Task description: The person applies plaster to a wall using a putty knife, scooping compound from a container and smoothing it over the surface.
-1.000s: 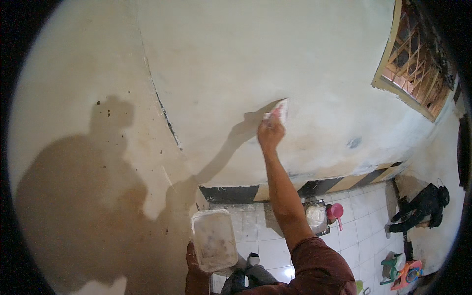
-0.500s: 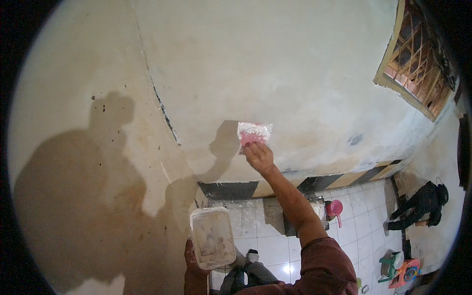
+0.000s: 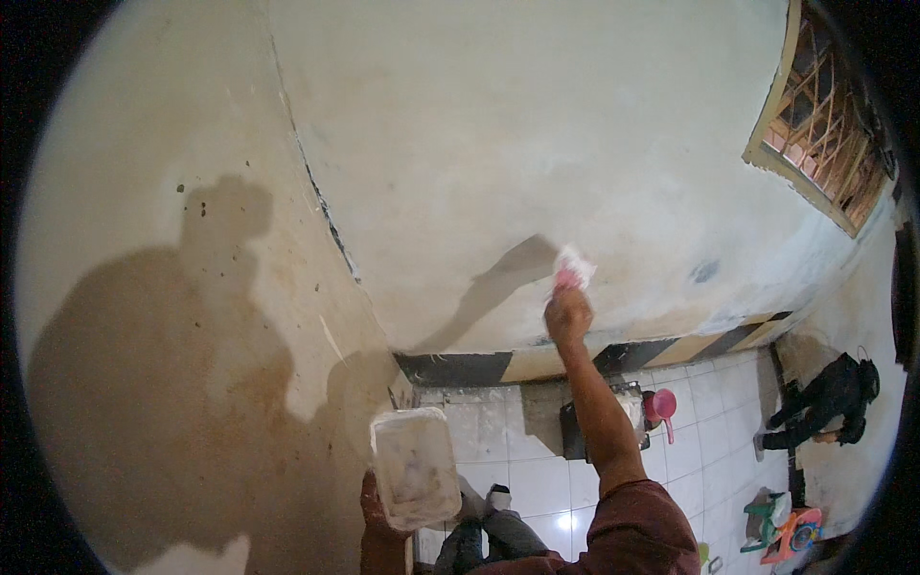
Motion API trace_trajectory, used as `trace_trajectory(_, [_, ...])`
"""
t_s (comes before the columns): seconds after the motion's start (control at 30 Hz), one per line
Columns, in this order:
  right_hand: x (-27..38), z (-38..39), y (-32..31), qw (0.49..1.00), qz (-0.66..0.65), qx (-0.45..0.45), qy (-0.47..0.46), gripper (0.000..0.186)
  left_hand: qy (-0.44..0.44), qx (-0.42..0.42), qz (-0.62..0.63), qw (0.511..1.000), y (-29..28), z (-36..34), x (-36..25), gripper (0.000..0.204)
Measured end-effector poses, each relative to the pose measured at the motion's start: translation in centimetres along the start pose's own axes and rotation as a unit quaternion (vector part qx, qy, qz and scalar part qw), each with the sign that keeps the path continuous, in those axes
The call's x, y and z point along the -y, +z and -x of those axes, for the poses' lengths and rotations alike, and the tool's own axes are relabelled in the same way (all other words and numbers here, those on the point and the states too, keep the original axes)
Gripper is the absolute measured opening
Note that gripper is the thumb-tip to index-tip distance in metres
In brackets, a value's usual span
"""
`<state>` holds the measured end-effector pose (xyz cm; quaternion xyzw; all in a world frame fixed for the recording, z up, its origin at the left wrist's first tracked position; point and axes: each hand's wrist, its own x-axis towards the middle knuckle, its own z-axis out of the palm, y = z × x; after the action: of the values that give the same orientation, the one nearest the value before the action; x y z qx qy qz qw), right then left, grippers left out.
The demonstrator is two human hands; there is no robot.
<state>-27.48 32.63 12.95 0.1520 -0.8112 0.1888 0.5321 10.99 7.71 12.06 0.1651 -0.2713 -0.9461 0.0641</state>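
Observation:
In my raised right hand (image 3: 570,314) I grip a flat pink spreader (image 3: 573,270) smeared with white paste. It is tilted, partly blurred, and close to the pale wall (image 3: 498,163); whether its edge touches the plaster I cannot tell. Below, at the lower middle, my left hand (image 3: 379,517) holds a white rectangular plastic tub (image 3: 417,414) by its left side, fingers partly hidden under it. Whitish residue coats the inside of the tub.
A dark crack (image 3: 333,233) runs near the corner. Black and beige tiles (image 3: 460,369) line the wall's foot. A pink dipper (image 3: 662,402) stands by a dark box on the tiled floor. Far right, a person (image 3: 832,401) bends near stools (image 3: 791,535) below a barred window (image 3: 822,120).
My right hand has moved right along the wall with the spreader, which has turned from face-on to slanted. The tub stays almost in place in my left hand.

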Motion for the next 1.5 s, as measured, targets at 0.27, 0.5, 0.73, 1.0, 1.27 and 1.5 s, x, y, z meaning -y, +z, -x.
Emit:
trace_trajectory(0.27, [2.2, -7.6, 5.5, 0.962, -0.175, -0.030, 0.209, 0.054, -0.046, -0.008, 0.072, 0.996, 2.6, 1.1, -0.4, 0.060])
trace_trajectory(0.5, [19.7, 0.4, 2.2, 0.926, -0.227, 0.203, -0.222, 0.039, -0.054, -0.039, 0.099, 0.993, 3.1, 1.4, -1.2, 0.060])
trace_trajectory(0.73, [7.0, -8.3, -2.6, 0.962, -0.175, -0.087, -0.190, 0.015, -0.075, 0.039, 0.087, 0.993, 3.4, -0.2, 0.1, 0.061])
trace_trajectory(1.0, [-0.9, -8.7, -0.3, 0.958, -0.045, 0.161, -0.232, 0.019, -0.157, 0.084, 0.139, 0.974, 5.4, -0.4, 0.0, 0.062])
trace_trajectory(1.27, [-3.2, -13.4, -6.3, 0.980, -0.084, -0.138, 0.119, 0.017, -0.273, 0.251, 0.195, 0.908, -4.4, -5.6, 1.8, 0.067])
trace_trajectory(1.5, [3.1, -16.8, 0.9, 0.986, -0.119, 0.063, 0.102, 0.053, -0.163, 0.095, 0.084, 0.978, 7.3, 0.0, 0.1, 0.058])
